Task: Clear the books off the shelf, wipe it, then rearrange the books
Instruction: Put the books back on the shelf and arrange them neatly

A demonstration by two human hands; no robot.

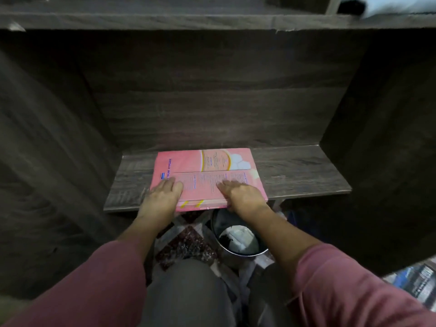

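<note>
One shelf [295, 171]. Pink books [207, 165] on it: two covers show, exact count unclear. Two grips: left grip [162, 199], right grip [243, 197]. One metal bin [232, 259], six o'clock of the books.

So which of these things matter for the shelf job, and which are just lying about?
For the job: pink books, shelf board, left hand and right hand resting flat on the books.
Lying about: metal bucket below with something white inside, pale bundle on the upper shelf.
</note>
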